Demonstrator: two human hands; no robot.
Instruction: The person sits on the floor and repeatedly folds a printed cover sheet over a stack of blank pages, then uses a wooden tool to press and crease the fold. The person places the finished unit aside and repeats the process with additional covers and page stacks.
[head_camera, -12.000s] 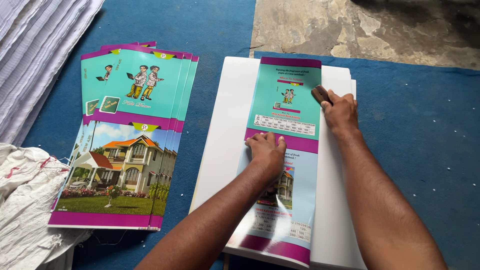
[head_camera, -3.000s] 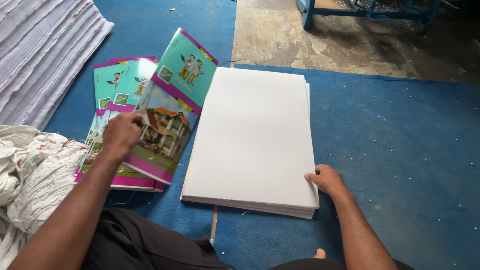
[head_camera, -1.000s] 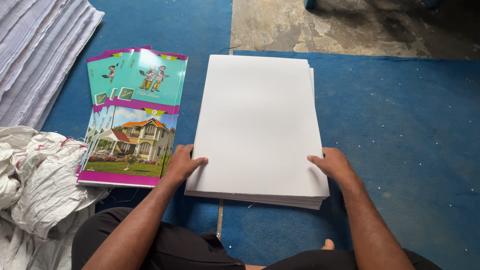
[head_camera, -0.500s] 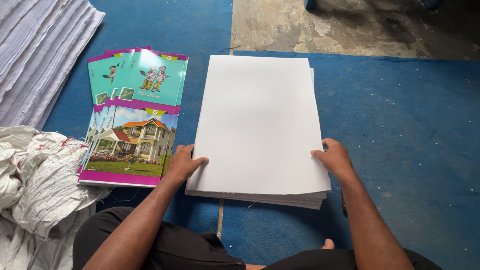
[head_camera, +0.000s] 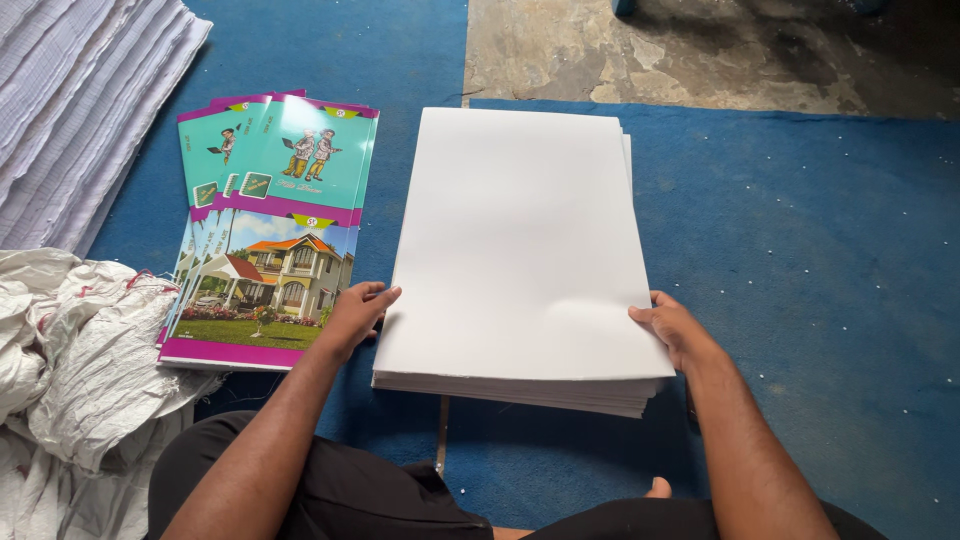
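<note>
We sit on the floor with a thick stack of white sheets (head_camera: 520, 250) lying flat in the centre of the frame on a blue mat (head_camera: 830, 270). Our left hand (head_camera: 352, 316) rests against the stack's left edge near its lower corner, fingers loosely curled and closed on nothing; our right hand (head_camera: 672, 330) presses the right edge near the lower right corner, its thumb lying on the top sheet and its fingers tucked down the side, so we cannot tell how far they wrap underneath. Both hands bracket the stack rather than lift it, so we judge the step in hand to be squaring the sheets up. The lower sheets look slightly fanned at the bottom right, so the next move probably calls for even pressure from both sides.

Just left of the stack lies a pile of printed covers (head_camera: 270, 230), teal above and a house picture below. A crumpled white sack (head_camera: 70, 360) fills the lower left, and bundled grey paper (head_camera: 80, 90) the upper left.
</note>
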